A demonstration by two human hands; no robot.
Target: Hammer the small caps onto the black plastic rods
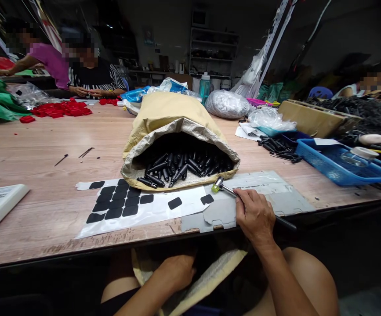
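Note:
My right hand [255, 213] is closed around a small mallet [229, 189] with a metal head and a yellow-green face. The mallet's head rests over the grey board [259, 193] at the table's front edge. Below the table, my left hand [180, 270] reaches into the mouth of an open paper sack [215, 276] in my lap; its fingers are hidden in the dark. On the table lies a larger tan sack [177, 109], its mouth facing me and full of black tubular parts [180, 166]. Black rounded-square pads [116, 197] sit on a white sheet [157, 217] before it.
At right stands a blue plastic basket [338, 169] beside loose black parts [277, 147]. A white box-like device [1, 204] is at the left edge. Red pieces [61, 109] lie near two co-workers [91, 74] at back left. A bottle [205, 87] stands behind the sack.

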